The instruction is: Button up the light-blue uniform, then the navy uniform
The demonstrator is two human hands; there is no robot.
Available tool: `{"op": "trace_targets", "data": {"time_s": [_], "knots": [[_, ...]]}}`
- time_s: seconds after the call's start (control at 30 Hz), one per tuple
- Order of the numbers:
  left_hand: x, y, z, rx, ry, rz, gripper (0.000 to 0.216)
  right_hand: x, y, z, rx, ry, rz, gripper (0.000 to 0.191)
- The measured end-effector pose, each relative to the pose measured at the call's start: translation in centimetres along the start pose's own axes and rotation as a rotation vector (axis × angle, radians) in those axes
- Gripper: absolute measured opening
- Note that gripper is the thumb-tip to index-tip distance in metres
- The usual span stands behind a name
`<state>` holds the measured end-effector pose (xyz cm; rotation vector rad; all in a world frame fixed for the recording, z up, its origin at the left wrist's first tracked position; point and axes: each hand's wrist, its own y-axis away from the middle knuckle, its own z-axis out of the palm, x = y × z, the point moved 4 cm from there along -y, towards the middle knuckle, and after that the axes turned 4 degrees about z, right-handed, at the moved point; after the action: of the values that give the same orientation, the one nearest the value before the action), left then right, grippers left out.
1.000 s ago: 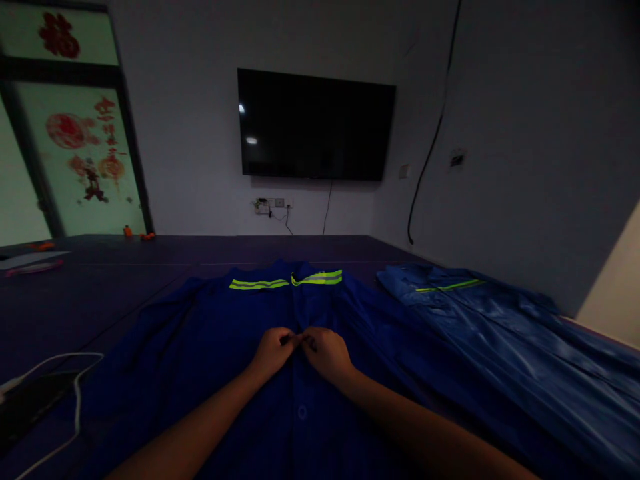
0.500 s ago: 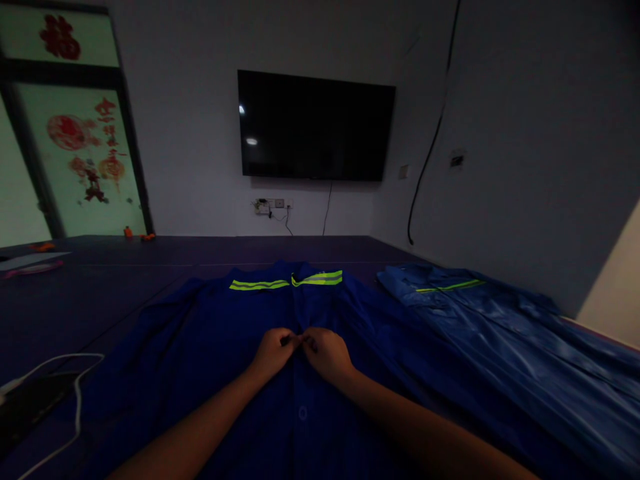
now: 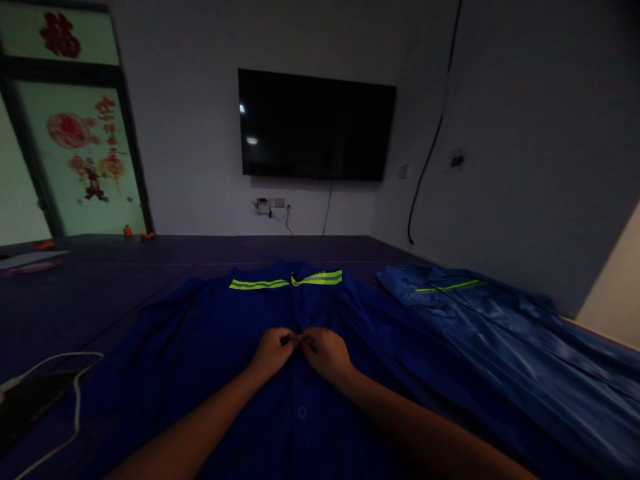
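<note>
Deep-blue cloth work jacket (image 3: 230,340): spread on a dark purple surface (image 3: 210,250) directly before the person, front side up.
Neck end and long axis: the neck end (image 3: 280,267) points away from the person, towards the far wall; the long axis runs nearly straight from there towards the wearer, and the lower part leaves the view.
Front placket (image 3: 300,443): lies together below the hands, where one round blue button (image 3: 301,413) shows; whether it is through a hole cannot be told.
Chest: a yellow-green and grey reflective stripe lies on each side, and the cloth puckers between their inner ends.
State of the handwork: the front looks brought together, lower down most neatly; the spot under the fingers seems unfinished, by judgement.
Left hand (image 3: 273,350): thumb and fingertips pressed together, apparently pinching the placket.
Right hand (image 3: 327,352): likewise, its tips meeting the left's; what lies between is hidden.
Lighter blue shiny garment (image 3: 480,333): to the right.
White cable (image 3: 77,403): to the left.
Black flat television (image 3: 317,127): on the far wall.
</note>
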<state>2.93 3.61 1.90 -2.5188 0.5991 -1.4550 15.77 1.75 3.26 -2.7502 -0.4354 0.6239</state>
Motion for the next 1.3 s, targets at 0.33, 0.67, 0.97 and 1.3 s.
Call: {"op": "trace_targets", "data": {"time_s": [0.33,0.67,0.97,1.3], "knots": [[0.28,0.16,-0.03,0.006,-0.008,-0.004,0.034,0.03,-0.05,0.02,-0.004,-0.004,0.007,0.017],[0.04,0.08,0.03,-0.002,-0.003,0.007,0.034,-0.08,-0.12,-0.08,-0.013,-0.017,0.011,0.017],[-0.31,-0.04,0.09,-0.002,-0.024,0.007,0.037,0.03,-0.10,0.15,-0.019,-0.007,0.006,0.017],[-0.18,-0.05,0.04,-0.011,-0.022,-0.001,0.035,-0.29,-0.01,-0.31,-0.042,0.015,0.020,0.017]]}}
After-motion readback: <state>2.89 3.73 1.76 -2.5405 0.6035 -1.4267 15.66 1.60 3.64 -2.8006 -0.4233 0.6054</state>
